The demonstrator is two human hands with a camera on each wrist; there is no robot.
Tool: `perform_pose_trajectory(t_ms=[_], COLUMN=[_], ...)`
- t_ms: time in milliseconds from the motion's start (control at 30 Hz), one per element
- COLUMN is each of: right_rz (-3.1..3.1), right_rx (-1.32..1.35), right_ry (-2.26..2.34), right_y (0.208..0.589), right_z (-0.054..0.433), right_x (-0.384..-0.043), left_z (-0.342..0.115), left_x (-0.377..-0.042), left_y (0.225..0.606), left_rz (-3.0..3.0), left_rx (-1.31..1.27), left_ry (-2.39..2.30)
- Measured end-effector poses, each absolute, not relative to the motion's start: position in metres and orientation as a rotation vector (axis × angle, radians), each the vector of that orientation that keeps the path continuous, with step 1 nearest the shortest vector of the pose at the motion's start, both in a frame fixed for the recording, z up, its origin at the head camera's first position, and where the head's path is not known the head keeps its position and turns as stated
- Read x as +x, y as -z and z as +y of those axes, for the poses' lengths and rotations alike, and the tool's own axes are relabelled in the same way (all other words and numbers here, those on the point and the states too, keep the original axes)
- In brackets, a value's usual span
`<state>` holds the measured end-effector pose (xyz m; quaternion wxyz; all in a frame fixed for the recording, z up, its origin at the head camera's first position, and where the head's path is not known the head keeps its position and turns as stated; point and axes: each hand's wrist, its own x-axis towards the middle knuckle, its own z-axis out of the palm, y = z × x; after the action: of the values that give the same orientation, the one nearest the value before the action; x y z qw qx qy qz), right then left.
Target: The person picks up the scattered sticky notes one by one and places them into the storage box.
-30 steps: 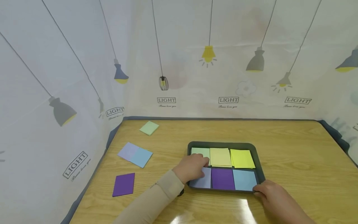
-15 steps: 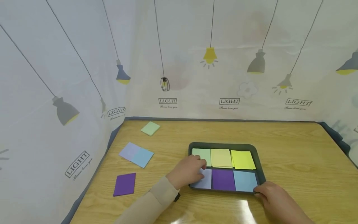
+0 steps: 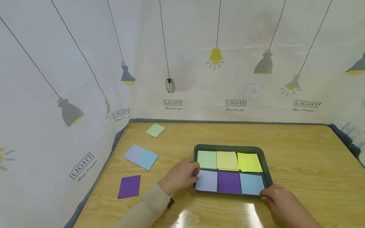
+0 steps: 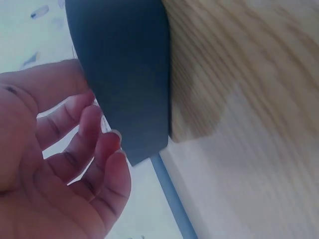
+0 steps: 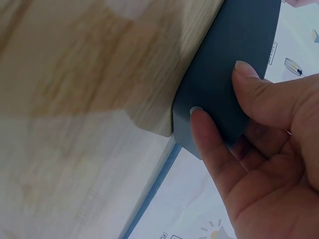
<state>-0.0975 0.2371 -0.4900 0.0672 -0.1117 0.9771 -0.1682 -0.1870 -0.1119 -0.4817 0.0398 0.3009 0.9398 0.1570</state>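
A dark grey tray (image 3: 228, 147) holds two rows of square paper notes: pale green (image 3: 206, 159), cream (image 3: 227, 160) and yellow (image 3: 250, 162) at the back, lavender (image 3: 207, 181), purple (image 3: 229, 182) and light blue (image 3: 252, 183) in front. At the tray's left side is my left hand (image 3: 179, 177), with fingers loosely curved and tips right at the rim. My right hand (image 3: 276, 196) pinches the front right corner; in the right wrist view, the thumb (image 5: 254, 92) and fingers lie on the tray's wall (image 5: 219, 64).
Left of the tray on the wooden table (image 3: 299, 152) lie more paper notes: pale green (image 3: 155, 130) at the back, lavender (image 3: 133, 153) and light blue (image 3: 147, 159) side by side, and purple (image 3: 129, 186) nearer. A lamp-printed sheet (image 3: 194, 79) stands behind the table.
My left hand has moved left, off the notes inside the tray, to its left rim, uncovering the lavender and pale green notes. My right hand stays on the corner.
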Motion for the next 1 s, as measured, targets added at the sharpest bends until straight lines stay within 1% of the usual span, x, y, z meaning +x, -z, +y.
perform_pose_trajectory(t_ms=[233,333,567,833,1000], right_rz=[2.944,2.948,2.939,2.946,2.933], right_rx=[-0.335,-0.340,-0.340,-0.358,-0.341], right_ry=[0.521,0.522,0.529,0.522,0.521], right_y=[0.494,0.495,0.494,0.492,0.491], right_z=[0.238,0.238,0.239,0.240,0.239], right_x=[-0.097,-0.096,-0.097,-0.097,-0.098], left_z=[-0.130,-0.140,-0.175,-0.213,-0.226], left_x=[-0.190,-0.192,-0.203,-0.213,-0.218], left_y=[0.487,0.486,0.486,0.487,0.481], left_rz=[2.808,2.795,2.937,2.979,2.969], left_rx=[0.729,0.687,0.679,0.499,0.458], left_ry=[-0.677,-0.717,-0.611,-0.554,-0.470])
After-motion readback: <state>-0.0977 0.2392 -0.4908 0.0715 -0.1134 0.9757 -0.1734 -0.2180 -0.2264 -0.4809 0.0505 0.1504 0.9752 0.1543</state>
